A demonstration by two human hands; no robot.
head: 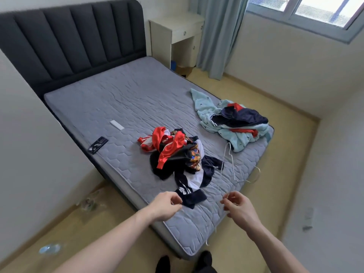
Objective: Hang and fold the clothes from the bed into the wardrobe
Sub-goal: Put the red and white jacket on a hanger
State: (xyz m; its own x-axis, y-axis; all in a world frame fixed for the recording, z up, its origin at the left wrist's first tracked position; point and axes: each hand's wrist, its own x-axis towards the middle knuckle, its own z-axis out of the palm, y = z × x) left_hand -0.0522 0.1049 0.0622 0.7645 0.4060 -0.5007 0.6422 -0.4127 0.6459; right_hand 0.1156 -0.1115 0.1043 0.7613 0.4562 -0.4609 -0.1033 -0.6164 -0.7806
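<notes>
Below, both hands hovered apart over the grey quilted mattress [137, 99]: left hand [165, 205] and right hand [239, 206] loosely curled, grips unclear, near the red-and-navy clothes heap [177, 154].

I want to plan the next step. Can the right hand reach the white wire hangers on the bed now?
Probably yes. The right hand is just short of the wire hangers, with only bare mattress between them.

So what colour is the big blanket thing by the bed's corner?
Light blue with small dark marks, seen in the head view.
</notes>
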